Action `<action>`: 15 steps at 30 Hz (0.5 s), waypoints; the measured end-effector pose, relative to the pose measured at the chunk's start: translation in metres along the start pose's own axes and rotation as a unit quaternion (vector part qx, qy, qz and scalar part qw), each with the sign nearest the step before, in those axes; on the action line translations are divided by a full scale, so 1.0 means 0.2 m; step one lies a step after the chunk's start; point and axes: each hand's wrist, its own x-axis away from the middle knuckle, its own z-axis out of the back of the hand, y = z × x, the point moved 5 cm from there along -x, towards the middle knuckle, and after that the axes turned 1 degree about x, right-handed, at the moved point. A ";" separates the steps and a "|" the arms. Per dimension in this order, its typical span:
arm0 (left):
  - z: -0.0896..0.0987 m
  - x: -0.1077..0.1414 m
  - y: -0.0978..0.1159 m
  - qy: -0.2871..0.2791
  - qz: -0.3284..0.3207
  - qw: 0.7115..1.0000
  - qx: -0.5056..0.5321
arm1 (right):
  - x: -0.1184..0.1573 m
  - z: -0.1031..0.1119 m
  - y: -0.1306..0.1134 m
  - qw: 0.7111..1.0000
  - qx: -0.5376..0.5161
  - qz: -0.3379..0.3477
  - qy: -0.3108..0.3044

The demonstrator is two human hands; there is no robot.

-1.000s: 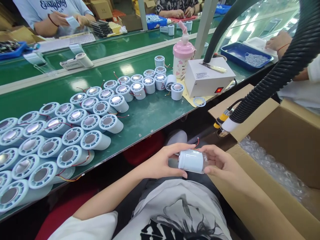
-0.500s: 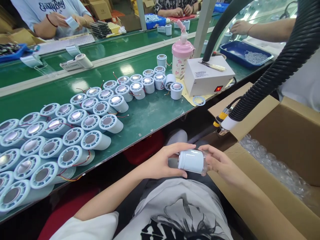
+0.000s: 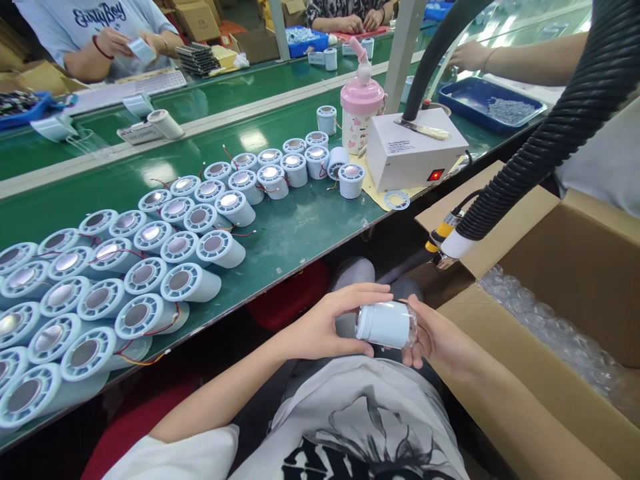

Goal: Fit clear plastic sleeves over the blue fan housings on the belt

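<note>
Above my lap, a light blue cylindrical unit (image 3: 386,324) lies on its side, with a clear plastic cup (image 3: 412,325) around its right end. My left hand (image 3: 337,323) grips the unit's left end, thumb below and fingers above. At the opposite end, my right hand (image 3: 436,337) has its fingers bent around the base of the clear cup. Several similar light blue units (image 3: 185,281) stand or tilt in rows on the green bench, with round metallic centres facing up and thin red wires on some.
Right of my hands stands an open cardboard box (image 3: 530,347) with clear plastic cups (image 3: 530,320) inside. A black corrugated hose (image 3: 545,147) hangs over it. On the bench are a white machine (image 3: 413,150), a pink bottle (image 3: 361,107) and a blue tray (image 3: 493,103). Co-workers' hands (image 3: 113,43) are across the bench.
My right hand's fingers have shifted from the side of the clear cup to around its end, with some fingers now lower. My left hand keeps its grip, and the unit stays nearly in place.
</note>
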 end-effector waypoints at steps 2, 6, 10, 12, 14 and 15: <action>-0.01 0.00 0.01 0.009 0.003 1.000 0.005 | 0.00 0.00 0.02 0.999 -0.003 -0.035 -0.017; -0.02 0.00 0.02 0.029 0.039 0.999 0.021 | 0.02 0.00 0.04 0.997 0.039 -0.060 -0.033; -0.03 0.02 0.00 0.051 0.113 0.988 0.095 | 0.06 0.07 -0.04 0.956 0.250 0.128 0.083; -0.03 0.02 0.00 0.051 0.137 0.979 0.140 | 0.11 0.05 -0.11 0.865 0.385 0.301 0.115; -0.04 0.03 -0.01 0.048 0.158 0.972 0.167 | 0.16 0.00 -0.13 0.758 0.471 0.445 0.070; -0.04 0.03 -0.01 0.042 0.168 0.970 0.170 | 0.18 -0.02 -0.13 0.725 0.490 0.483 0.042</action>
